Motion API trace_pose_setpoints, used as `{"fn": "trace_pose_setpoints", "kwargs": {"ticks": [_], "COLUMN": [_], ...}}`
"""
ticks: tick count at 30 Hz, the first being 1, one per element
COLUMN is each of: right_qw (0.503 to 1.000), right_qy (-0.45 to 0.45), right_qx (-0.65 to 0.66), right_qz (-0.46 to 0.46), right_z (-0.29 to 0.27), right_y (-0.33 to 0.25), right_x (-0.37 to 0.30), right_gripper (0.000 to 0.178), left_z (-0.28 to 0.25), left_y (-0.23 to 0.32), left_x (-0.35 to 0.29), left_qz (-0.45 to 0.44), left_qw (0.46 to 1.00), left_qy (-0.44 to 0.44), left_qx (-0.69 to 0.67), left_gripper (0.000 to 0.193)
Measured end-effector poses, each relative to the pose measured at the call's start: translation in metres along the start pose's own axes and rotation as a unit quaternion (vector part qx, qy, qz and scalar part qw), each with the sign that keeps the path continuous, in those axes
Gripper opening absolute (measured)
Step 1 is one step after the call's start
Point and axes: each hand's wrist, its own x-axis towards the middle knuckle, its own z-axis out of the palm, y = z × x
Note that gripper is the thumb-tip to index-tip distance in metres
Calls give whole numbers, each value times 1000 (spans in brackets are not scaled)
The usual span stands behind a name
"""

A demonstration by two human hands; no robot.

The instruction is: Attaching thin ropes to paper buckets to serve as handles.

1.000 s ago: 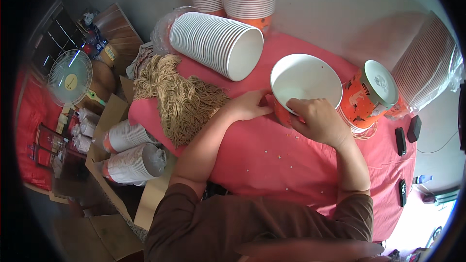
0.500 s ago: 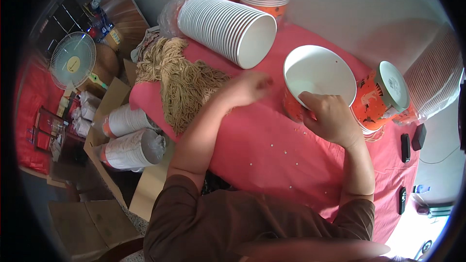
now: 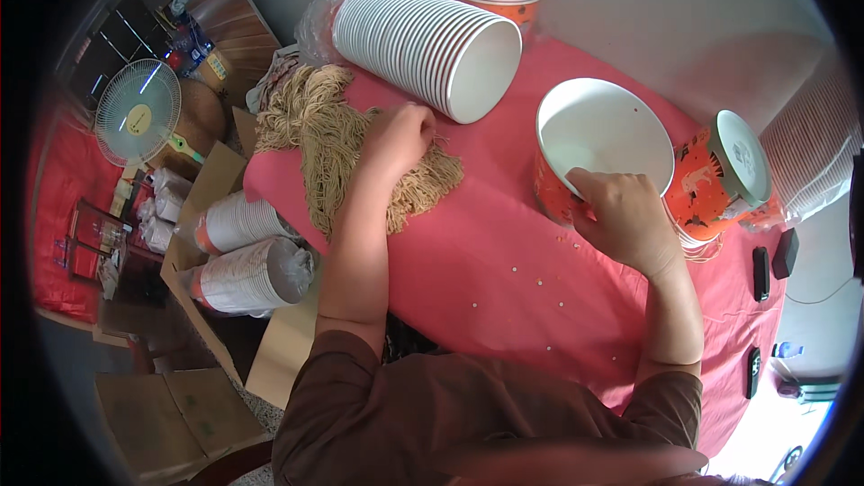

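Observation:
My right hand [image 3: 625, 220] grips the near rim of a large paper bucket [image 3: 558, 187], orange outside and white inside, which stands open-side up on the table. The thumb is outside the wall, and the other fingertips are hidden. My left hand [image 3: 398, 137] is over a heap of tan cords [image 3: 328, 166], its fingers curled in by the heap's upper right part. Whether a cord is between those fingers does not show. Just beyond it lies a long stack of nested white-rimmed buckets [image 3: 405, 40] on its side.
A lidded orange bucket [image 3: 697, 182] with cords hanging below it stands to the right, beside a plastic-wrapped stack [image 3: 805, 148]. Small white bits dot the pink tablecloth [image 3: 486, 261]. Dark devices [image 3: 761, 272] lie near the right edge. An open carton [image 3: 202, 324] holds wrapped stacks at left.
My left hand has moved left from the bare cloth onto the cords, and their right side is now spread farther right. My right hand stays on the bucket rim. The whole view has shifted slightly.

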Motion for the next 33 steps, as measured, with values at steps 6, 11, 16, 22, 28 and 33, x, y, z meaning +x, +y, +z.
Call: {"fn": "trace_pose_setpoints", "kwargs": {"ticks": [6, 11, 16, 22, 28, 33], "right_qw": [1000, 999, 1000, 999, 999, 995], "right_qy": [7, -32, -4, -37, -36, -8], "right_qx": [8, 33, 11, 3, 4, 96], "right_qz": [-2, 29, 3, 25, 36, -4], "right_z": [-2, -4, -2, -2, -5, -7], "right_y": [-3, -4, -2, 0, -6, 2], "right_x": [0, 2, 0, 0, 2, 0], "right_gripper": [14, 19, 16, 21, 25, 30], "left_z": [26, 26, 14, -1, 5, 1], "left_y": [-4, -7, 9, 33, 94, 106], "left_x": [10, 11, 2, -12, -48, -66], "left_qz": [8, -33, -13, 107, 348, 427], "left_qw": [997, 994, 998, 986, 819, 801], "left_qy": [8, -13, 28, 86, 171, 140], "left_qx": [74, 107, 56, -91, -424, -396], "left_gripper": [14, 14, 7, 8, 9, 14]}}
